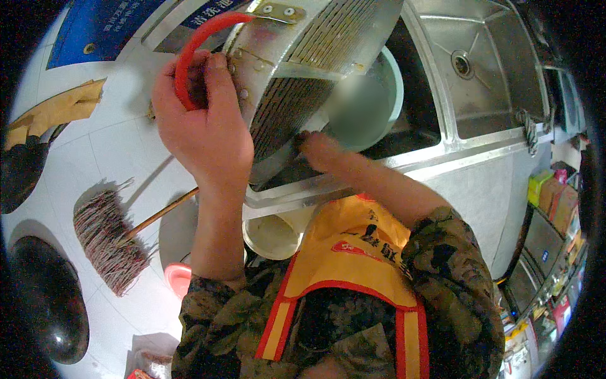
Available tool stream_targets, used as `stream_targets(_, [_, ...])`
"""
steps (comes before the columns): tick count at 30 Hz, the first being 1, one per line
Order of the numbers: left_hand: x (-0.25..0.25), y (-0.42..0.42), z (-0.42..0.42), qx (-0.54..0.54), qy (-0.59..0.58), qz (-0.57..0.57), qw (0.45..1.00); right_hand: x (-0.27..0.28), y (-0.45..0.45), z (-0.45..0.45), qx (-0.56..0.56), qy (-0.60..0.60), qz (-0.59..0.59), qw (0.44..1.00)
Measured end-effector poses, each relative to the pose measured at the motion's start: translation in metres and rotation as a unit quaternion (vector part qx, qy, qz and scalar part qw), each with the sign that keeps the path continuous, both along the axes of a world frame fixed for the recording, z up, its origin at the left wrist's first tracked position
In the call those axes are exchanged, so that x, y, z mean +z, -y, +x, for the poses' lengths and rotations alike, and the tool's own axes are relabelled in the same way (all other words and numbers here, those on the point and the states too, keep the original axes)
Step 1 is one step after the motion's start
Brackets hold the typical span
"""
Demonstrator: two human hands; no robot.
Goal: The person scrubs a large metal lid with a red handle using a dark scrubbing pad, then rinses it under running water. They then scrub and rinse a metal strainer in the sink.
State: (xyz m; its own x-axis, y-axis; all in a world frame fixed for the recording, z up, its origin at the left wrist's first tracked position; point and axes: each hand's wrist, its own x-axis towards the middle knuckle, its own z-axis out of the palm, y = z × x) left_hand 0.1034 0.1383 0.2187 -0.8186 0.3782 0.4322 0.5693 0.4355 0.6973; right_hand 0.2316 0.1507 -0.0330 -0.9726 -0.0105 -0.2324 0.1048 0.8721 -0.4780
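A large slotted metal panel (298, 102) with a curved red handle (189, 45) is tilted over the left basin of a steel sink (445, 118). My left hand (203, 113) is closed at its left side, within the curve of the handle. My right hand (322, 147) reaches under the panel's lower right, blurred; its fingertips are partly hidden, and whether it holds anything cannot be told. Just beyond it, a pale green round basin (395, 90) stands in the sink, its inside blurred.
A second sink basin (478, 66) with a drain is at the right, a cloth (528, 130) on its edge. A pale bucket (272, 237) stands below the sink front. On the tiled floor at the left are a mop (111, 237) and a black rounded object (49, 298).
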Motion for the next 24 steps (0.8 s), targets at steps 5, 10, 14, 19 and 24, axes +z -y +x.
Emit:
stream_targets(5, [-0.003, 0.005, -0.008, 0.001, -0.001, 0.013, 1.0, -0.081, -0.09, 0.017, -0.218, 0.077, -0.037, 0.972])
stream_targets(10, [-0.005, 0.004, -0.009, -0.009, -0.003, 0.027, 1.0, -0.098, -0.088, 0.007, -0.225, 0.163, 0.008, 0.961])
stream_targets(14, [-0.008, 0.011, -0.014, 0.046, 0.004, 0.023, 0.999, 0.019, -0.05, -0.004, -0.12, 0.035, -0.122, 0.985])
stream_targets(19, [-0.019, 0.021, -0.03, 0.027, 0.031, 0.06, 0.997, 0.118, 0.032, -0.024, -0.168, -0.211, -0.308, 0.913])
stream_targets(24, [-0.017, 0.022, -0.03, 0.032, 0.018, 0.047, 0.998, 0.049, 0.059, -0.021, -0.144, -0.238, -0.268, 0.922])
